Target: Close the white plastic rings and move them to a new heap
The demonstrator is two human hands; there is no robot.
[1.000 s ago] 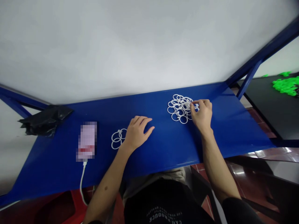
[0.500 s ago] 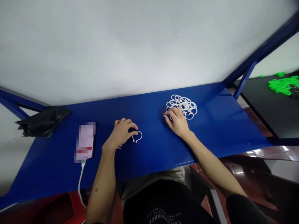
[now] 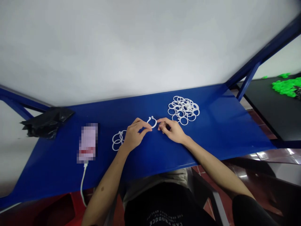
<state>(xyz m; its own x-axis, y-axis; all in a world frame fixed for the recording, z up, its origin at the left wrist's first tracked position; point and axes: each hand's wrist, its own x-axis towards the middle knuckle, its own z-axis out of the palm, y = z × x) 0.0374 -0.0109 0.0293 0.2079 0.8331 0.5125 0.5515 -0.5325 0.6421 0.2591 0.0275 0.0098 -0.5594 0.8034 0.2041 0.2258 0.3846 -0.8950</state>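
My left hand [image 3: 136, 133] pinches an open white plastic ring [image 3: 155, 124] by its lower edge, between thumb and fingertips. The ring's gap and its small knobbed ends point up and away from me. Just right of it is my right hand [image 3: 174, 130], index finger stretched to the ring's side and the other fingers bent; whether the fingertip touches cannot be made out. Partly behind my left wrist lie a few overlapping white rings [image 3: 117, 142]. Beyond my right hand a pile of white rings [image 3: 184, 110] rests on the blue table [image 3: 150, 160].
A phone [image 3: 87, 142] with a white charging cable [image 3: 82, 182] lies on the left. Behind it is a crumpled black plastic bag [image 3: 48, 122]. A white wall [image 3: 141, 47] borders the table's back. Green pieces [image 3: 285, 87] sit on a dark table [image 3: 261, 110] at right.
My left hand has moved right with the ring, which is now turned gap-upward. My right hand has left the pile and come left beside the ring. The rings by my left wrist are more exposed.
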